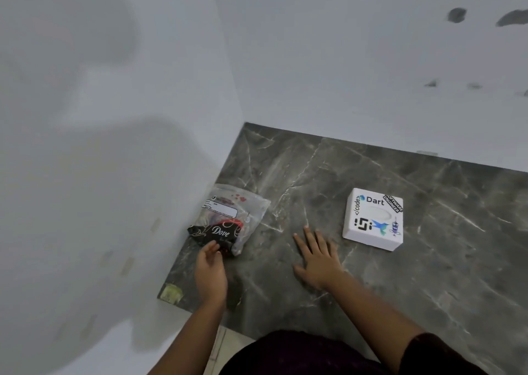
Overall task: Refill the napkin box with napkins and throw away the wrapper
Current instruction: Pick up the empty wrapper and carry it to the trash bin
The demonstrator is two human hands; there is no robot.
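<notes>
A white square napkin box (373, 219) covered in stickers sits on the dark marble counter (328, 174), its lid shut. At the counter's left end, against the wall, lies a clear plastic bag (240, 206) with a white label, and a dark "Dove" wrapper (215, 233) rests on its near end. My left hand (210, 271) has its fingertips closed on the near edge of that wrapper. My right hand (315, 257) lies flat on the counter with fingers spread, a short way left of the box and apart from it. No loose napkins are visible.
White walls meet at the corner behind the counter's left end. A yellowish patch (170, 293) marks the counter's near left corner. The counter stretches on to the right past the box.
</notes>
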